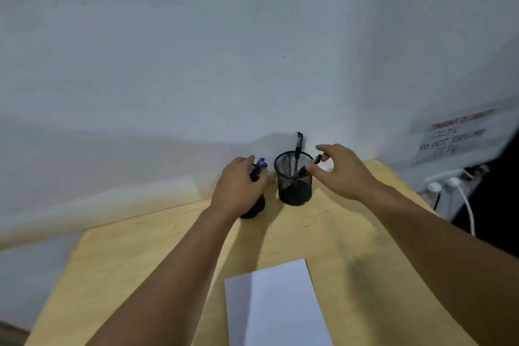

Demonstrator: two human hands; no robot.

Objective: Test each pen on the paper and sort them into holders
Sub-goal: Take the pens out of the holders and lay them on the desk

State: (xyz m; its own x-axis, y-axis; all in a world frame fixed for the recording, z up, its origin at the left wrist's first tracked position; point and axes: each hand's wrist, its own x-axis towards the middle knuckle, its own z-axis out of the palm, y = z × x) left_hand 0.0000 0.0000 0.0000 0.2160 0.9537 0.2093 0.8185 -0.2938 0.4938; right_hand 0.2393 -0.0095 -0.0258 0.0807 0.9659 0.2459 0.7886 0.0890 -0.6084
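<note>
Step in hand: picking a pen out of a holder, judged from the right hand's pinch; no pen has reached the paper yet.
Right hand (341, 170): thumb and forefinger pinch the upper end of a black pen (310, 165) that leans over the right rim of the mesh holder (294, 179); the other fingers are spread above it.
Left hand (240, 187): fingers curled round the second holder (254, 209), which it mostly hides; blue-purple pens (259, 167) stick up from it past the knuckles.
Holders: side by side near the far edge of the wooden table (126, 255), close to the wall; a second black pen (298, 146) stands upright in the mesh one.
Paper (276, 306): white sheet at the near edge, well apart from the holders, no marks visible.
Next move, as I judge it: lift the pinched pen clear of the rim without tipping the holder, bring it back to the sheet, and uncap it if it is capped; I cannot tell.
</note>
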